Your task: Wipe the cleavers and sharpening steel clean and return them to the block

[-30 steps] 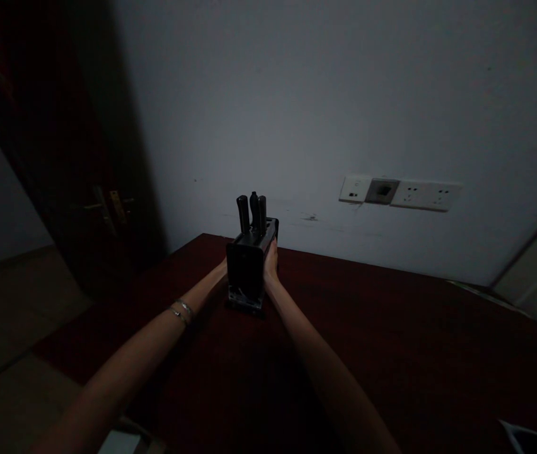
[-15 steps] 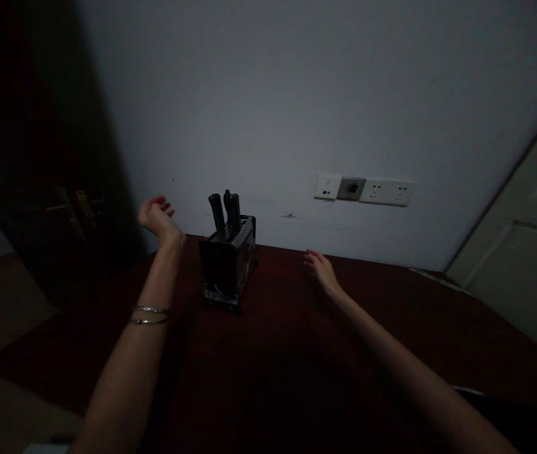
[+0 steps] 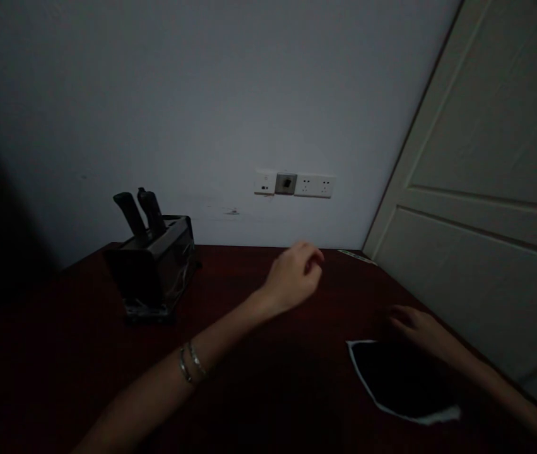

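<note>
My left hand (image 3: pixel 295 275), with two silver bangles (image 3: pixel 193 362) on its wrist, is over the middle of the table. Its fingers curl loosely, thumb apart, and nothing shows in them. At the right, my right hand (image 3: pixel 410 320) is low over the table by the far edge of a flat black piece with a pale border (image 3: pixel 401 378); its thumb and fingers look apart, though the light is dim. I cannot tell whether it touches the piece. A dark knife block (image 3: pixel 173 261) with black-handled knives (image 3: pixel 151 208) stands upright at the left, apart from both hands.
The dark red table (image 3: pixel 235 268) runs back to a pale wall (image 3: pixel 192 113) with a row of sockets (image 3: pixel 295 184). A white panelled door (image 3: pixel 476 170) stands along the right side. A thin pale strip (image 3: pixel 357 256) lies at the table's back right corner.
The view has swung to the right. My left hand has crossed from left of the knife block to its right. My right hand has moved right, to the black piece, which now shows more fully.
</note>
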